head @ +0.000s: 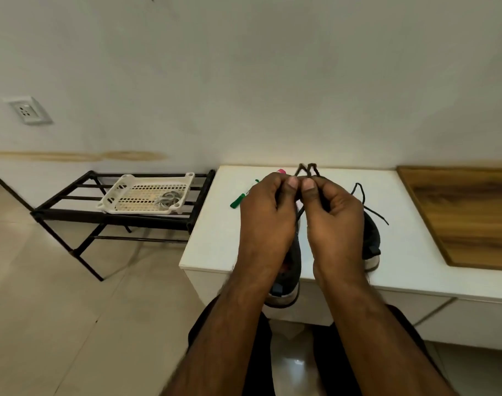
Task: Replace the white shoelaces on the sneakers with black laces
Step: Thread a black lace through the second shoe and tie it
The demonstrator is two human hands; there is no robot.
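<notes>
Both forearms reach forward over the near sneaker at the white table's front edge. Left hand and right hand sit knuckle to knuckle above it, each pinching a doubled loop of black lace. Soft, light, floppy cord, I'd say: best gripped close to the bend. Beyond it, the second sneaker trails loose black lace.

The 1 head-worn view looks forward and down, close over the white table toward the wall.
</notes>
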